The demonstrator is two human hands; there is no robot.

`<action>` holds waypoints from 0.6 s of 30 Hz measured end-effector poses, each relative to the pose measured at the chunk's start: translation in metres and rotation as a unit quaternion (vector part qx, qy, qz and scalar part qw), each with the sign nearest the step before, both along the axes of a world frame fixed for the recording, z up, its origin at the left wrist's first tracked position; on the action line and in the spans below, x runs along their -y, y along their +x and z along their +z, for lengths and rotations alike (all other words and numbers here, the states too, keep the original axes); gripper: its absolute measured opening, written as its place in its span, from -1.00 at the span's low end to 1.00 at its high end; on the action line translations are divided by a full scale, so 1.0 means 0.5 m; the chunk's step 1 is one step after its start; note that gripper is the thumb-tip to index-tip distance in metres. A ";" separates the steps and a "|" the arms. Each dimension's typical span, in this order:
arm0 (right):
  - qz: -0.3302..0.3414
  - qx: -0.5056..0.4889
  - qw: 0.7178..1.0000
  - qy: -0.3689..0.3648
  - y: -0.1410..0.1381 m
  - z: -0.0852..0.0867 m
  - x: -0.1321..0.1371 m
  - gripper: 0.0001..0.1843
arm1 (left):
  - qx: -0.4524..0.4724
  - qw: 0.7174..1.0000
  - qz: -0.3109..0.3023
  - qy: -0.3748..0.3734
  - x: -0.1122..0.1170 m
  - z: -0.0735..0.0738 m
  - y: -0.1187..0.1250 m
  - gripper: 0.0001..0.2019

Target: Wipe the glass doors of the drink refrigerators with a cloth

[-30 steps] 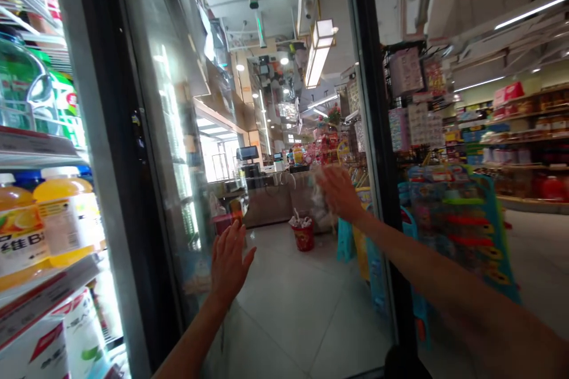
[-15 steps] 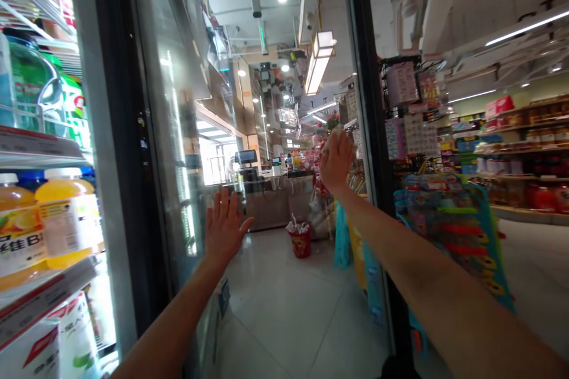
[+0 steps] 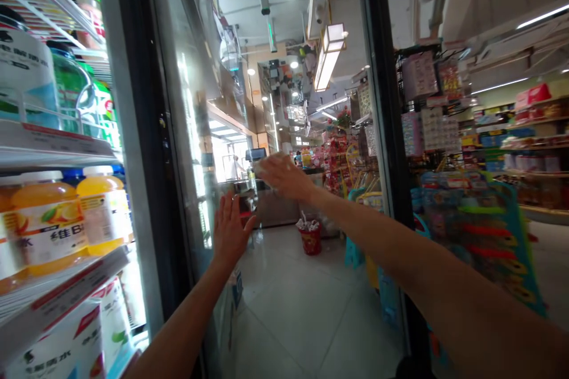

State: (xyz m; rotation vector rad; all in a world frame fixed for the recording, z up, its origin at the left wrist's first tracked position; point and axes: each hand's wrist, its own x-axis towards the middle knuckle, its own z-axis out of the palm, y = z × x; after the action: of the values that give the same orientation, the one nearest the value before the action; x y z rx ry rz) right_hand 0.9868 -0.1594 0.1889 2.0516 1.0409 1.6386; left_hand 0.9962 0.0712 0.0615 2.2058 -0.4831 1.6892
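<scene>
A glass door (image 3: 302,302) in a black frame stands swung open in front of me. My left hand (image 3: 230,228) is raised at its left part, fingers spread and palm toward the pane; it appears to rest on the glass. Up and to the right of it, my right hand (image 3: 287,177) reaches across at the pane, smeared by motion. Something pale shows at its fingertips, too blurred to name. Both forearms come in from the bottom of the view.
At left, lit fridge shelves (image 3: 62,157) bear orange drink bottles (image 3: 51,225) and large bottles above. Through the glass are a red bucket (image 3: 310,240) on the floor and a counter (image 3: 278,207). Toy racks (image 3: 480,237) stand at right, beyond the black door edge (image 3: 391,106).
My right hand has swept left and slightly down across the pane, toward my left hand. The left hand keeps its place on the glass. The view has turned a little left.
</scene>
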 end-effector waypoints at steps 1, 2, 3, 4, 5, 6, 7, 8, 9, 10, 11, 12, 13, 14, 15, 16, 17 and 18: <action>0.011 -0.009 0.999 -0.041 0.001 -0.001 -0.023 -0.50 | -0.007 0.999 0.014 -0.028 -0.015 -0.010 0.000 -0.26; 0.016 -0.009 0.999 -0.030 0.002 0.006 -0.041 -0.52 | -0.012 0.998 0.025 -0.050 -0.030 -0.021 0.001 -0.25; 0.015 -0.003 0.999 0.028 0.003 0.018 -0.056 -0.51 | -0.015 0.998 0.032 -0.061 -0.046 -0.031 0.002 -0.24; 0.008 0.008 0.994 0.113 0.004 0.033 -0.069 -0.50 | -0.017 0.998 0.033 -0.058 -0.060 -0.041 0.003 -0.24; 0.001 0.017 0.982 0.190 0.006 0.045 -0.081 -0.48 | -0.019 0.998 0.031 -0.049 -0.074 -0.050 0.004 -0.24; -0.004 0.021 0.972 0.234 0.008 0.047 -0.093 -0.47 | -0.022 0.999 0.029 -0.039 -0.087 -0.059 0.004 -0.25; -0.004 0.018 0.972 0.234 0.010 0.036 -0.107 -0.47 | -0.027 0.999 0.030 -0.036 -0.099 -0.068 0.004 -0.25; 0.003 0.010 0.981 0.195 0.013 0.011 -0.122 -0.48 | -0.033 0.998 0.035 -0.040 -0.110 -0.076 0.004 -0.25; 0.017 0.000 0.991 0.131 0.014 -0.026 -0.138 -0.50 | -0.038 0.997 0.041 -0.051 -0.122 -0.085 0.003 -0.26; 0.035 -0.010 0.998 0.048 0.016 -0.071 -0.154 -0.53 | -0.040 0.996 0.046 -0.063 -0.133 -0.094 0.003 -0.27; 0.057 -0.016 0.998 -0.018 0.018 -0.117 -0.168 -0.56 | -0.039 0.996 0.046 -0.071 -0.144 -0.102 0.002 -0.29; 0.080 -0.022 0.992 -0.091 0.020 -0.155 -0.181 -0.59 | -0.038 0.996 0.041 -0.073 -0.155 -0.110 0.002 -0.31; 0.096 -0.026 0.985 -0.140 0.022 -0.180 -0.193 -0.61 | -0.036 0.996 0.032 -0.071 -0.164 -0.116 0.000 -0.34; 0.104 -0.028 0.982 -0.156 0.024 -0.188 -0.204 -0.62 | -0.036 0.997 0.021 -0.068 -0.172 -0.119 -0.002 -0.37; 0.103 -0.029 0.985 -0.138 0.026 -0.179 -0.214 -0.61 | -0.035 0.997 0.011 -0.066 -0.178 -0.120 -0.006 -0.40; 0.095 -0.028 0.992 -0.084 0.027 -0.157 -0.225 -0.59 | -0.032 0.997 0.002 -0.070 -0.182 -0.118 -0.010 -0.43; 0.081 -0.027 0.996 -0.009 0.029 -0.129 -0.237 -0.56 | -0.026 0.997 -0.004 -0.079 -0.184 -0.113 -0.015 -0.45; 0.067 -0.026 0.995 0.069 0.031 -0.102 -0.251 -0.53 | -0.016 0.996 -0.010 -0.089 -0.184 -0.105 -0.020 -0.46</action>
State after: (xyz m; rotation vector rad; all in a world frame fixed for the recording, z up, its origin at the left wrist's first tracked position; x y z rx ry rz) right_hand 1.0022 -0.0342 0.1377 2.1655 1.1343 1.7776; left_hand 0.9862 0.1630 0.0089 2.0895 -0.3319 1.6175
